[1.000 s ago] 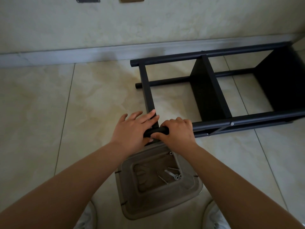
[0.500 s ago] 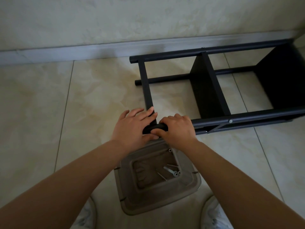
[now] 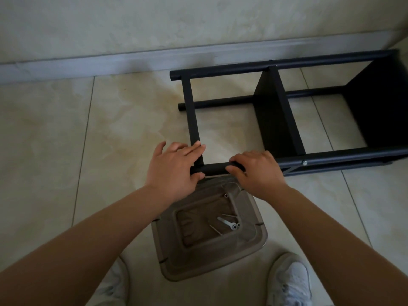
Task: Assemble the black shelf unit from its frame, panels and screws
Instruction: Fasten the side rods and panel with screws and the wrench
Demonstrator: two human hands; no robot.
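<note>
The black shelf unit lies on its side on the tiled floor, its near frame tube (image 3: pixel 215 168) running left to right. My left hand (image 3: pixel 174 166) holds that tube's left end, fingers laid over the crossbar (image 3: pixel 192 111) and thumb under the tube. My right hand (image 3: pixel 258 171) grips the same tube a little further right, fingers curled over it. A black middle panel (image 3: pixel 271 120) and an end panel (image 3: pixel 379 107) stand between the tubes. A silver screw (image 3: pixel 305 162) sits in the near tube.
A brown plastic container (image 3: pixel 254 244) stands between my shoes (image 3: pixel 291 281), just below the tube; it holds loose screws and a small wrench (image 3: pixel 227 223). The wall's skirting (image 3: pixel 110 60) runs behind the shelf. Bare floor tiles lie to the left.
My right hand has slid right along the near tube, away from my left hand, baring a stretch of tube between them. My left hand stays at the tube's end.
</note>
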